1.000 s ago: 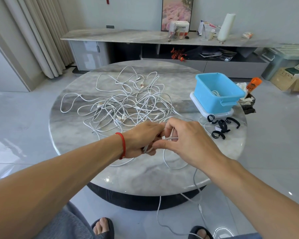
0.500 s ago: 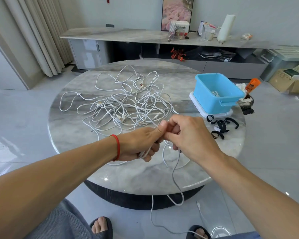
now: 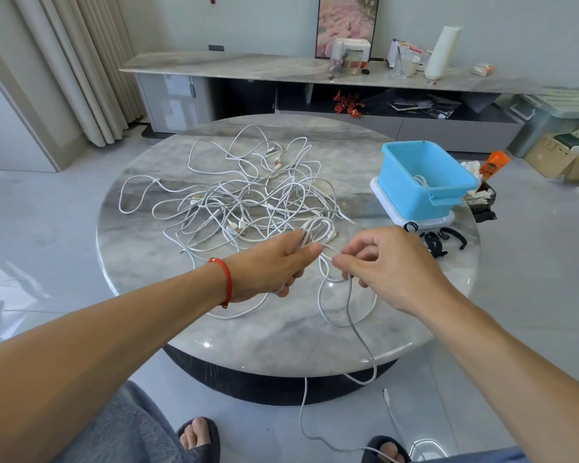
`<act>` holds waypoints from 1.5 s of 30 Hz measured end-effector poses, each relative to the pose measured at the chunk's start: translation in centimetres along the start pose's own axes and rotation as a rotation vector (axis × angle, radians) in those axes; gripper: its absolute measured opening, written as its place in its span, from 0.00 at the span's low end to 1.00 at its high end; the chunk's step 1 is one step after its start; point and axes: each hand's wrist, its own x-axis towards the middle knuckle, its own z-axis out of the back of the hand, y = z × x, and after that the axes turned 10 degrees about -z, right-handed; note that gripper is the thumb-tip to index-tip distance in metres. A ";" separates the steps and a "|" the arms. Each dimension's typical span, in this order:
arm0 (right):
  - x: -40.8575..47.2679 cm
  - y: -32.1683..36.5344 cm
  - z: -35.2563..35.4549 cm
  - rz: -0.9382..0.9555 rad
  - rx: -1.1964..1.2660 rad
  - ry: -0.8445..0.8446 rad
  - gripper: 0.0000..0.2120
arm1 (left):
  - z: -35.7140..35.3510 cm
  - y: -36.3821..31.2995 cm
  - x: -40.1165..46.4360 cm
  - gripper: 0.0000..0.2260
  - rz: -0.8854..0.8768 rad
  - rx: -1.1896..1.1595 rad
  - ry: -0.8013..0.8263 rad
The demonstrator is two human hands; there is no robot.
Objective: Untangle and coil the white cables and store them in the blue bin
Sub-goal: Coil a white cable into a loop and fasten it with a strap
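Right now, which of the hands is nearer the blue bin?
Right. The right hand sits just in front of the blue bin; the left hand is farther off toward the table's middle.

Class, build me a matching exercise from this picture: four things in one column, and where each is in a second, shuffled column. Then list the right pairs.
Things:
1. blue bin
2. small coil of white cable
3. red wrist band
4. black straps

Places:
A. on the table just in front of the bin
B. on the left arm
C. at the table's right side, on a white lid
D. held in the left hand

Pairs: 1-C, 2-D, 3-B, 4-A
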 end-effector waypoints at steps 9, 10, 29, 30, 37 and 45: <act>0.2 1.3 -0.6 -0.106 0.550 -0.071 0.05 | 0.1 -0.8 0.3 0.17 -0.080 0.278 -0.138; 0.2 1.4 -0.6 -0.122 0.594 -0.057 0.03 | 0.1 -0.9 0.2 0.17 -0.082 0.278 -0.144; 0.5 1.4 -0.2 0.007 0.618 -0.084 0.04 | -0.9 -1.7 -0.9 0.16 -0.130 0.058 0.012; 0.6 1.5 -0.2 0.007 0.626 -0.090 0.04 | -1.0 -1.7 -1.0 0.15 -0.134 0.012 0.026; 0.8 1.1 -0.4 -0.009 0.661 -0.138 0.01 | -1.0 -1.4 -0.7 0.12 -0.129 -0.139 0.056; 0.7 1.5 -0.5 -0.007 0.709 -0.117 0.03 | -0.6 -1.5 -0.5 0.10 -0.088 -0.405 0.091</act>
